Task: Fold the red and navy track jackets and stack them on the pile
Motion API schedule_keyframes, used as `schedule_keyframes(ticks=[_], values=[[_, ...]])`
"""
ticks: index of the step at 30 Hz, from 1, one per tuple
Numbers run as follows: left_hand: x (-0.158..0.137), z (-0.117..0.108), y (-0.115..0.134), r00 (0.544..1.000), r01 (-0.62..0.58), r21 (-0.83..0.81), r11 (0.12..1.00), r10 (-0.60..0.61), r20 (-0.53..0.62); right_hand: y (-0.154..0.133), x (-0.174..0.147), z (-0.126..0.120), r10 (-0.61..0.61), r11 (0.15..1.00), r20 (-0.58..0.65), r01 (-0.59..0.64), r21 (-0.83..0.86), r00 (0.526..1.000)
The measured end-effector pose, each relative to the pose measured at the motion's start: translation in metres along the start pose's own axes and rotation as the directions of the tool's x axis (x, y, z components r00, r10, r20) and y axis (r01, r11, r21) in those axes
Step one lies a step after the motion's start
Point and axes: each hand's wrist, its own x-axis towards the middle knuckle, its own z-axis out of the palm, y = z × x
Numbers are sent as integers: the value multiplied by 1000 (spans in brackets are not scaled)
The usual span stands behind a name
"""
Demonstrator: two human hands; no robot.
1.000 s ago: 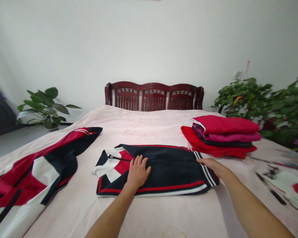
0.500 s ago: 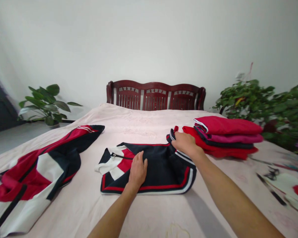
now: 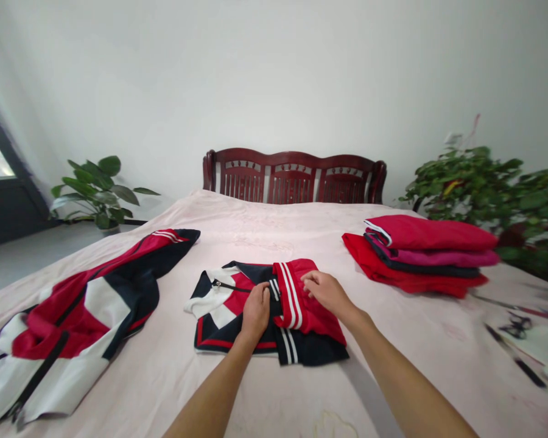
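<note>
A half-folded navy, red and white zip jacket (image 3: 212, 331) lies on the bed in front of me. Its lower part is turned back over the body, showing red fabric and white-striped bands. My left hand (image 3: 256, 311) has its fingers closed at the small striped edge in the jacket's middle; the fingertips are partly hidden. Over the red folded part is my right hand (image 3: 327, 294), fingers bent and a little apart, at the fabric's surface. To the left a second jacket (image 3: 100, 304) in the same colours lies spread lengthwise, its zip toward me.
A stack of folded red, magenta and dark clothes (image 3: 432, 234) sits at the right. Beyond it lie black scissors (image 3: 516, 325) and a knife (image 3: 516, 356). A pale pink sheet (image 3: 265, 395) covers the bed. A dark wooden headboard (image 3: 292, 161) and leafy plants (image 3: 466, 188) stand behind.
The jacket's hem end has been folded leftward over its body, so the red side now shows. My right hand has moved slightly down, and my left hand's fingers have closed at the striped edge.
</note>
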Motion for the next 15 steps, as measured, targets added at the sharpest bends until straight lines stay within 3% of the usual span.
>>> schedule_keyframes(ticks=[4,8,11,15], values=[[-1,1,2,1000,-25,40,999,25,5,22,-38,16,-154,972,-49,160,170,987],[-2,0,4,999,-46,90,995,47,-9,21,-66,38,-298,955,-67,297,-24,952],[-4,-3,7,998,-59,147,987,64,-27,18,-74,55,-322,939,-167,293,-177,932],[-12,-10,15,994,-89,219,972,99,-37,24,-73,70,-257,966,-322,242,-89,911]])
